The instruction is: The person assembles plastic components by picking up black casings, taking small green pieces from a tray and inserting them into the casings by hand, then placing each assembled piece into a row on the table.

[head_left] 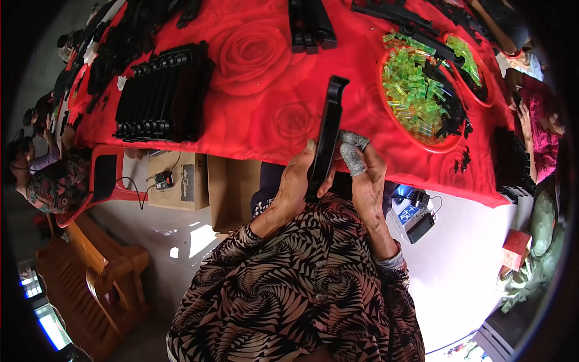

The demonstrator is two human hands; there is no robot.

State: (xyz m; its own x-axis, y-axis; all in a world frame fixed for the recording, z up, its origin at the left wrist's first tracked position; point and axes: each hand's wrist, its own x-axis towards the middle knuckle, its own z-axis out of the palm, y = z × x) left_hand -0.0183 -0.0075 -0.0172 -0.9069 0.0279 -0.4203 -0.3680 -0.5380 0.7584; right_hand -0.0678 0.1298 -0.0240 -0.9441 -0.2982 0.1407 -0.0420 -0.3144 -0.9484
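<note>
A long, narrow black plastic part (327, 133) with a hooked upper end stands upright just off the table's near edge. My left hand (294, 181) is closed around its lower left side, thumb against the face. Close by on the right is my right hand (369, 175), with grey covers on two fingers. Those fingers are bent toward the part; whether they pinch something small cannot be made out. A fingertip shows beside the part's lower end, and I cannot tell which hand it belongs to.
A red rose-patterned cloth (259, 114) covers the table. Black parts (163, 93) are stacked at left, others (310, 27) lie at the far side. A red basket (382, 78) holds yellow-green clear pieces (413, 84) and small black ones. Below stand a cardboard box (226, 187) and wooden chair (102, 271).
</note>
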